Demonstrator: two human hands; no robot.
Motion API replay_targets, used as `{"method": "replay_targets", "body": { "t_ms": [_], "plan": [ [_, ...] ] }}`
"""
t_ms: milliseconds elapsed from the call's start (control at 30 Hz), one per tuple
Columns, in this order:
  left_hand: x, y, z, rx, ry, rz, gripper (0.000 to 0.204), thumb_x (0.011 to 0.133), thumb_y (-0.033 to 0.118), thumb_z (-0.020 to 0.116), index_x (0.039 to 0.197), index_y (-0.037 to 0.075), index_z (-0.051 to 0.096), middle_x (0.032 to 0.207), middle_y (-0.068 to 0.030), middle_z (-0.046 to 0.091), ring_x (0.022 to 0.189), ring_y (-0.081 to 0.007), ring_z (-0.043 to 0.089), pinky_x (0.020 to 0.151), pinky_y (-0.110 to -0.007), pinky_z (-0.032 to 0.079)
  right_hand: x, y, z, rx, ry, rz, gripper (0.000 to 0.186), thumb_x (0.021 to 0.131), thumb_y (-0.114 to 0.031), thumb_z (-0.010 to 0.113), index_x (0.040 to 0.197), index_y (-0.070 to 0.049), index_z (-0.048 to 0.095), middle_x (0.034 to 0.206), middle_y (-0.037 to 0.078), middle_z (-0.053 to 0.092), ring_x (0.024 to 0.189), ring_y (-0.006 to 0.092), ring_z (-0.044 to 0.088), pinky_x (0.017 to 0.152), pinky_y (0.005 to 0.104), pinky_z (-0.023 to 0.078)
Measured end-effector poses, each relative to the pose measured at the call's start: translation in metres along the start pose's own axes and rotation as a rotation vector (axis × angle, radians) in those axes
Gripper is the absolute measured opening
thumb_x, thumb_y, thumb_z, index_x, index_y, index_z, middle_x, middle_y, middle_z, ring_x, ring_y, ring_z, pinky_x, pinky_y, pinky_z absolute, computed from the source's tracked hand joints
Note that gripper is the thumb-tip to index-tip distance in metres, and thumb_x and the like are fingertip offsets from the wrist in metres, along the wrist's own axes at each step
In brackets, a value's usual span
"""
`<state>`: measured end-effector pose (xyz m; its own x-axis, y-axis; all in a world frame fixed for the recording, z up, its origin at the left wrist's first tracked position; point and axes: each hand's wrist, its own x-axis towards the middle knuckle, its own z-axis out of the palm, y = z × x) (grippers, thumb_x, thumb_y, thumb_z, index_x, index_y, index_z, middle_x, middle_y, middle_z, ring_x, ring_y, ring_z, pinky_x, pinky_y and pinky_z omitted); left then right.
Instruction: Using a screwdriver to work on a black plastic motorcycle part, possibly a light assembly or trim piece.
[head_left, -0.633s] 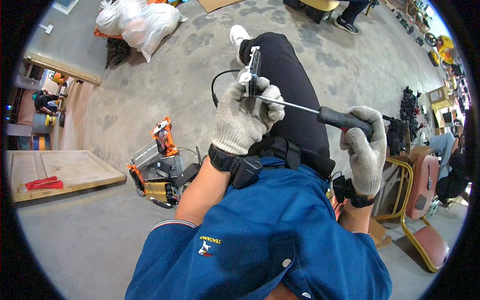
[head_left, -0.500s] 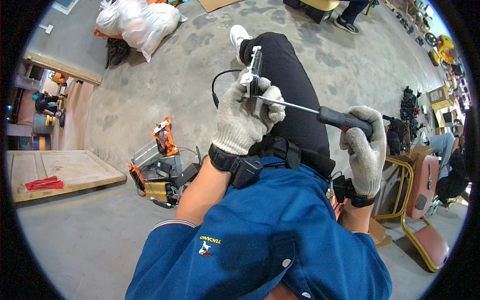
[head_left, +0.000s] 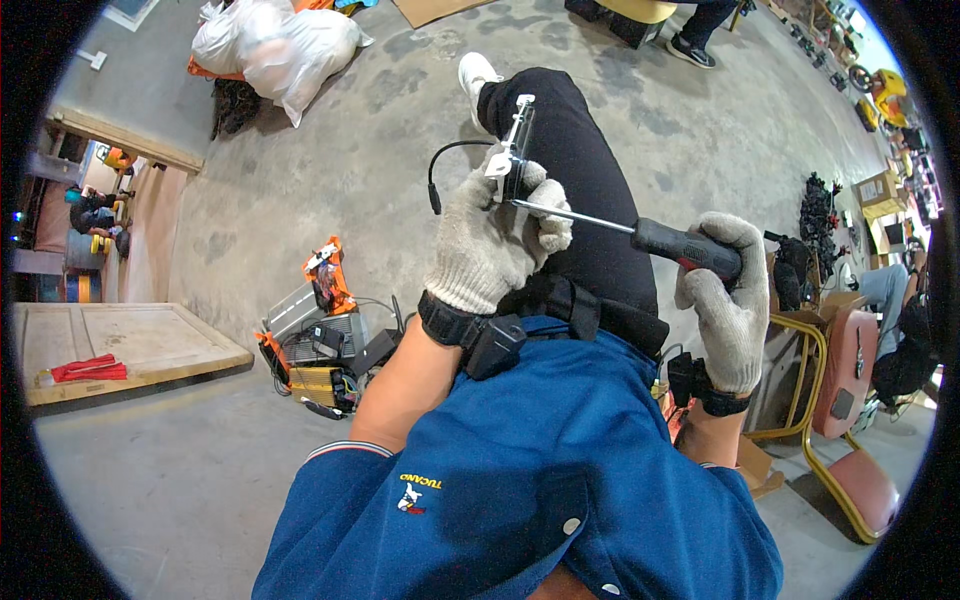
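A small flat black part with white mounting tabs (head_left: 514, 150) stands nearly on edge above my thigh. My left hand (head_left: 493, 228), in a light knitted glove, is closed around its lower end. A short black cable (head_left: 434, 185) with a plug loops out beside that hand. In my gloved right hand (head_left: 728, 290) is a screwdriver (head_left: 682, 245), gripped by its black handle. Its metal shaft points left, and the tip meets or nearly meets the lower edge of the black part; exact contact I cannot tell.
Left on the floor lie metal-cased electronics (head_left: 325, 345) with cables and orange pieces. Beyond them is a wooden panel (head_left: 140, 345) bearing red gloves (head_left: 90, 368). White bags (head_left: 280, 50) sit far left. A pink chair (head_left: 845, 380) stands at right; people are farther off.
The black part has turned slightly in my left hand, its top leaning a little to the right and showing more of the white tabs. The screwdriver has shifted very slightly left and down.
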<state>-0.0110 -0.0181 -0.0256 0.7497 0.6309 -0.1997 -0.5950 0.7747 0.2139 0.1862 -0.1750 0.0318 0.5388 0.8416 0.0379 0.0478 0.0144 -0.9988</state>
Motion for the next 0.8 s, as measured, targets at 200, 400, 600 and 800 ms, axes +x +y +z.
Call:
{"method": "replay_targets", "body": {
  "t_ms": [200,400,600,800],
  "plan": [
    [0.001,0.0,0.003,0.026,0.006,-0.001,0.04,0.101,0.04,0.051,0.1,0.003,0.065,0.079,-0.0057,0.052,0.073,-0.0204,0.048,0.062,-0.033,0.039,0.006,0.0,-0.001,0.013,-0.026,0.168,0.047,0.088,-0.001,0.064,0.133,-0.002,0.052,0.094,0.008,0.062,0.067,0.0117,0.059,0.06,0.0264,0.05],
    [0.002,0.0,0.002,0.031,-0.003,0.001,0.04,0.1,0.04,0.052,0.1,0.003,0.065,0.079,-0.0058,0.052,0.073,-0.0205,0.048,0.062,-0.033,0.04,0.009,-0.008,-0.006,-0.043,-0.024,0.203,0.058,0.083,-0.002,0.067,0.138,-0.003,0.048,0.109,0.011,0.06,0.078,0.0145,0.061,0.066,0.0278,0.053],
    [0.005,-0.001,0.0,0.046,-0.03,0.027,0.036,0.1,0.037,0.054,0.101,0.003,0.065,0.08,-0.0057,0.052,0.073,-0.0208,0.048,0.064,-0.034,0.04,0.005,0.013,0.0,-0.055,-0.005,-0.056,0.048,0.091,-0.006,0.06,0.137,0.001,0.047,0.1,0.011,0.062,0.064,0.0127,0.057,0.056,0.0267,0.049],
    [0.002,-0.001,-0.001,0.022,0.057,0.031,0.037,0.1,0.039,0.055,0.1,0.003,0.065,0.08,-0.0059,0.052,0.072,-0.0203,0.047,0.064,-0.033,0.04,0.009,0.001,-0.013,0.0,-0.121,0.337,0.058,0.085,-0.005,0.066,0.14,-0.005,0.048,0.111,0.012,0.059,0.079,0.0171,0.064,0.068,0.0292,0.055]
  ]
}}
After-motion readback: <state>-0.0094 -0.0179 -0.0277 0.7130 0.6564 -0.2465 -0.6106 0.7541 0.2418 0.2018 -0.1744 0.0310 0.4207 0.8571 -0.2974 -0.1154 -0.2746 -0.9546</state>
